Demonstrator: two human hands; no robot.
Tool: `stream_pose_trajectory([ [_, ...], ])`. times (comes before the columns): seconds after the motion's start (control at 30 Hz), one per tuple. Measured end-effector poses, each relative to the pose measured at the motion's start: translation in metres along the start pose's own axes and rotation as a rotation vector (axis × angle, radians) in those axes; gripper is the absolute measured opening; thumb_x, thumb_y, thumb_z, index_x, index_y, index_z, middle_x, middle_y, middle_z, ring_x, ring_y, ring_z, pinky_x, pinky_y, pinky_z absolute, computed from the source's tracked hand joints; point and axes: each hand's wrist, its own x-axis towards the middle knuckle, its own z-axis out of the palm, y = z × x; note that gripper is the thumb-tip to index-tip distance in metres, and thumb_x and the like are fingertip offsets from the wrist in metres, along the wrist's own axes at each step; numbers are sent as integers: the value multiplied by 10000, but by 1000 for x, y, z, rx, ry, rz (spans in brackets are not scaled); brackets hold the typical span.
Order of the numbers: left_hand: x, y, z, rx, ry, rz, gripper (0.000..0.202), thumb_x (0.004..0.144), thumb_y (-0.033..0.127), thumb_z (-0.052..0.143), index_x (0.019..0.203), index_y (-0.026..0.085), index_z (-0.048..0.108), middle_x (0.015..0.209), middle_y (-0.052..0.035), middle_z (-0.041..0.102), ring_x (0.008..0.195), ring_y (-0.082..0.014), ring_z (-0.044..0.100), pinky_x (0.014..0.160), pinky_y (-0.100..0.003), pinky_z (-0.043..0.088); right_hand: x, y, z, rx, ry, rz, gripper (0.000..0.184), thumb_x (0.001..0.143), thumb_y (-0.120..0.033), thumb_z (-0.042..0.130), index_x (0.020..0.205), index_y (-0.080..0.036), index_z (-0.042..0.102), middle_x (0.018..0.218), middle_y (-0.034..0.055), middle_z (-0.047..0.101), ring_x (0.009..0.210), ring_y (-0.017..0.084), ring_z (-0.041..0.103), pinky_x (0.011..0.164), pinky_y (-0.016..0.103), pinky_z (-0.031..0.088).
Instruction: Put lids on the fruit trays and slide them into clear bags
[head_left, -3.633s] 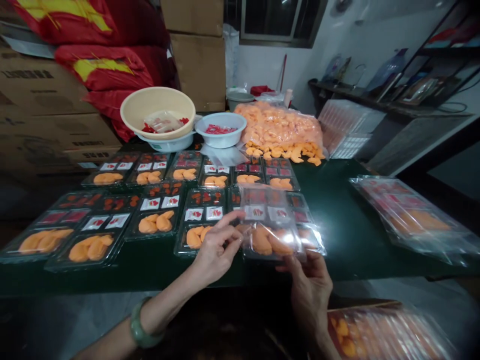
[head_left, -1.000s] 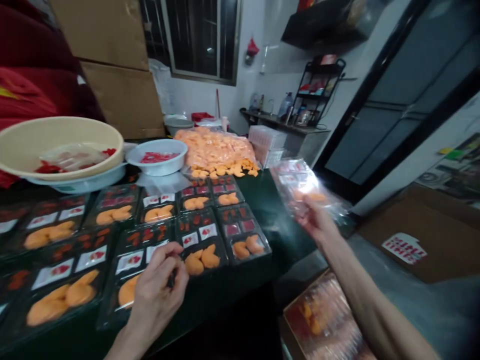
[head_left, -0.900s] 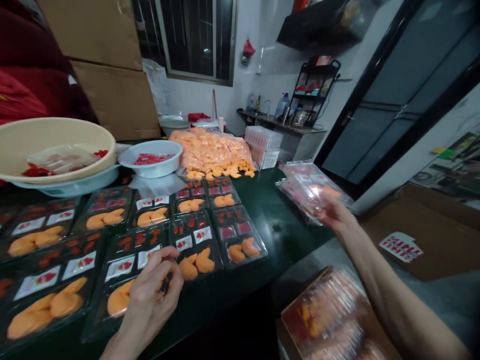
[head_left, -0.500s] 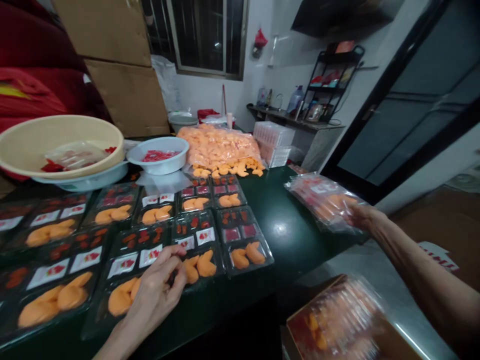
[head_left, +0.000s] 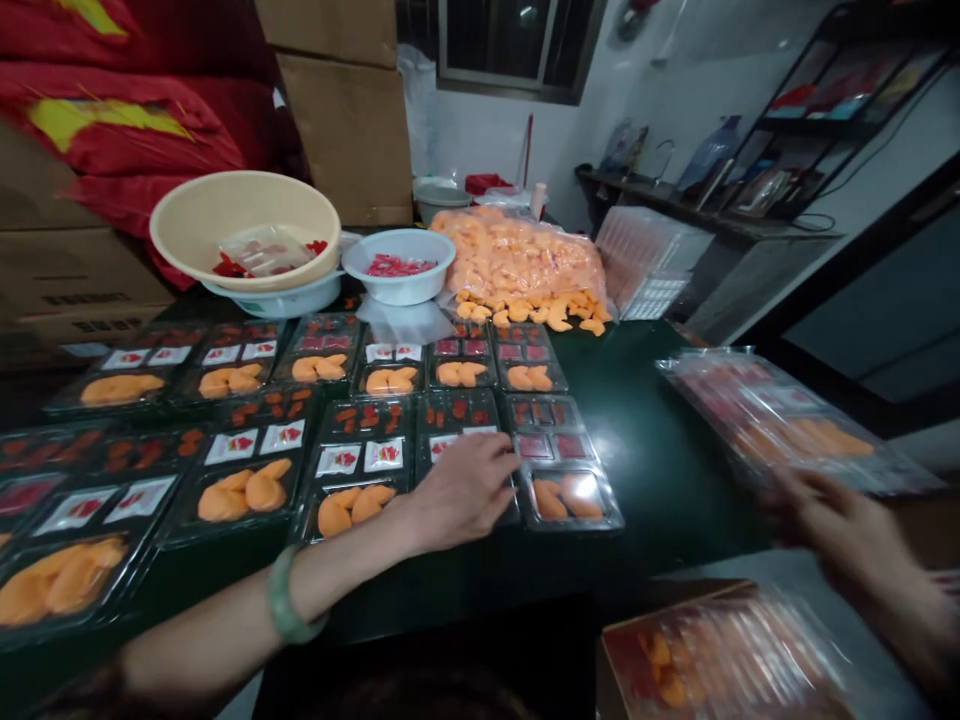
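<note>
My left hand [head_left: 465, 490] lies with fingers apart on a black plastic tray [head_left: 465, 430], next to a tray [head_left: 570, 497] holding orange fruit pieces. Several such trays, with orange pieces, red pieces and white printed cards, cover the dark green table [head_left: 660, 470]. My right hand [head_left: 832, 520] is blurred at the near edge of a clear plastic-wrapped stack of trays [head_left: 795, 420]. That stack lies on the table's right side. A jade bangle [head_left: 283, 597] circles my left wrist.
A big clear bag of orange pieces [head_left: 517, 260] stands behind the trays, beside a white bowl of red sachets [head_left: 397, 262] and a cream basin [head_left: 244, 230]. Below the table's right edge, an open box [head_left: 720, 655] holds wrapped packs. Cartons and red sacks rise at the back left.
My left hand has gone from pinching something above the near trays to lying flat further right. My right hand and the wrapped stack have moved right and lower, and the view has swung left.
</note>
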Motion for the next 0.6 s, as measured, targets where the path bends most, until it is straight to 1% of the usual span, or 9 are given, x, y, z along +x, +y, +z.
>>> stream_pose_trajectory([
  [0.03, 10, 3, 6, 65, -67, 50, 274, 842, 252, 472, 1087, 146, 529, 1187, -145, 504, 1086, -278, 494, 881, -428, 413, -16, -6, 34, -103, -40, -40, 291, 684, -388, 681, 916, -251, 568, 647, 52, 643, 535, 169, 599, 391, 243, 474],
  [0.07, 19, 5, 12, 127, -126, 82, 305, 835, 267, 481, 1108, 137, 525, 1207, -169, 490, 1111, -310, 472, 897, -466, 391, -29, -14, 68, -177, -140, -50, 279, 694, -346, 674, 917, -210, 574, 749, 65, 661, 628, 173, 624, 444, 237, 496],
  [0.13, 33, 7, 22, 220, -189, 106, 338, 830, 302, 480, 1102, 108, 531, 1162, -201, 504, 1078, -339, 481, 889, -489, 378, -44, -27, 125, -222, -223, 17, 210, 688, -257, 671, 853, -182, 565, 727, 42, 641, 600, 147, 598, 431, 218, 479],
  [0.17, 37, 7, 25, 245, -210, 110, 339, 828, 322, 480, 1076, 98, 544, 1109, -200, 525, 1033, -335, 503, 874, -479, 385, -46, -33, 146, -222, -277, 44, 187, 691, -233, 668, 834, -178, 561, 681, 26, 625, 576, 137, 583, 425, 213, 472],
  [0.23, 41, 5, 26, 270, -238, 121, 325, 816, 349, 494, 1011, 99, 565, 1013, -180, 549, 943, -309, 533, 842, -444, 398, -42, -39, 171, -205, -345, 89, 163, 691, -219, 674, 787, -176, 548, 571, -7, 578, 502, 123, 545, 389, 211, 451],
  [0.3, 40, 1, 24, 276, -244, 120, 310, 800, 365, 517, 978, 116, 564, 988, -160, 547, 906, -287, 536, 822, -415, 401, -33, -40, 180, -188, -410, 130, 170, 688, -235, 689, 738, -167, 542, 486, -27, 530, 421, 112, 498, 331, 204, 402],
  [0.4, 36, -5, 20, 262, -203, 111, 342, 801, 398, 524, 1017, 133, 535, 1029, -149, 527, 920, -272, 530, 826, -397, 393, -23, -37, 180, -142, -490, 181, 175, 703, -259, 691, 705, -151, 554, 458, -31, 520, 352, 85, 445, 285, 175, 310],
  [0.53, 35, -7, 25, 236, -166, 131, 362, 810, 416, 521, 1036, 134, 529, 1050, -152, 518, 942, -274, 529, 827, -391, 389, -25, -33, 176, 98, -623, 206, 133, 695, -172, 695, 776, -153, 591, 708, 40, 681, 588, 150, 643, 489, 222, 500],
  [0.6, 36, -5, 29, 234, -159, 139, 359, 808, 411, 527, 1024, 125, 540, 1047, -163, 529, 945, -278, 531, 812, -390, 392, -28, -30, 173, 191, -668, 206, 163, 669, -136, 712, 774, -160, 590, 787, 56, 700, 682, 189, 676, 539, 238, 526],
])
